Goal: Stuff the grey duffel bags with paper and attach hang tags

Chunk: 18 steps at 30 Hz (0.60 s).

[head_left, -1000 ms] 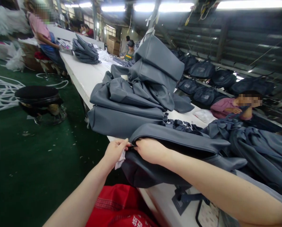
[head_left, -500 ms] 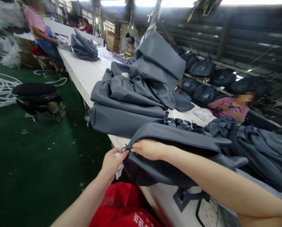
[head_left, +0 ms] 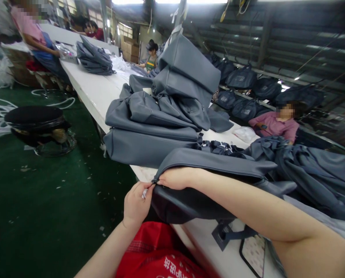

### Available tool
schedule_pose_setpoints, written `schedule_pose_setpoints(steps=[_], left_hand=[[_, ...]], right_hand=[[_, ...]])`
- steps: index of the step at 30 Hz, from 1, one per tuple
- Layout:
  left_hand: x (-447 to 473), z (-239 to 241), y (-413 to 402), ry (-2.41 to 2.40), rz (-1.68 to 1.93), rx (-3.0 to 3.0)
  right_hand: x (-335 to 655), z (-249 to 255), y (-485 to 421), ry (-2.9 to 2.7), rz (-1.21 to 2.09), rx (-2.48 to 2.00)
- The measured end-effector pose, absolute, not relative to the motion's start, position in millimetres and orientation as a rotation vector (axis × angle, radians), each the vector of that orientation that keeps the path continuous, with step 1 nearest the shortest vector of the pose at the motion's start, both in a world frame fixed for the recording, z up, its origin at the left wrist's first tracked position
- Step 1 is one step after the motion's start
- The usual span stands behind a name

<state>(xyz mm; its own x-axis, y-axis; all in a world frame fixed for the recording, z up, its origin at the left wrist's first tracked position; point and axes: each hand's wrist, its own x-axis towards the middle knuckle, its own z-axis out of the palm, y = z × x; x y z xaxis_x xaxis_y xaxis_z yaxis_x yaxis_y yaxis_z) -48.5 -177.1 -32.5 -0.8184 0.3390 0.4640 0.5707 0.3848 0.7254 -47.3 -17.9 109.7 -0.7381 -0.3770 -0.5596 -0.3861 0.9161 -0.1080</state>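
A grey bag point(head_left: 213, 164) lies across the near edge of the long white table point(head_left: 103, 94), its open end hanging over the edge. My left hand point(head_left: 136, 202) is closed at the bag's corner and holds a small white scrap of paper or cloth point(head_left: 144, 194). My right hand point(head_left: 176, 178) is closed on the bag's top edge next to the zipper end. The two hands almost touch.
A stack of grey bags point(head_left: 161, 116) fills the table beyond. More grey fabric point(head_left: 311, 173) lies at right. A black round stool point(head_left: 38, 123) stands on the green floor. Other people sit along both sides of the table. A buckle strap point(head_left: 233, 233) lies near me.
My left hand has dropped lower and curled into a fist at the bag's corner. My right hand has stayed on the bag's edge. The view has shifted slightly.
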Motion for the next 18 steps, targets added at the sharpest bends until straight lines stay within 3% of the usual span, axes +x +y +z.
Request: schedule_pose_setpoints(steps=[6,11,14,18], left_hand=[[-56,-11,-185,-2.357,-1.428,-0.800],[-48,21,-164,-2.204,-1.401,-1.272],[-57,36,-134,-2.390,-1.138,-1.591],[-75,64,-99,-2.626,-0.697,-1.772]], right_hand=[[-15,149,27,2.647,-0.174,-0.087],[24,138,55,2.553,-0.279,-0.089],[45,137,61,2.487,-0.280,-0.028],[86,171,76,2.641,-0.113,0.243]])
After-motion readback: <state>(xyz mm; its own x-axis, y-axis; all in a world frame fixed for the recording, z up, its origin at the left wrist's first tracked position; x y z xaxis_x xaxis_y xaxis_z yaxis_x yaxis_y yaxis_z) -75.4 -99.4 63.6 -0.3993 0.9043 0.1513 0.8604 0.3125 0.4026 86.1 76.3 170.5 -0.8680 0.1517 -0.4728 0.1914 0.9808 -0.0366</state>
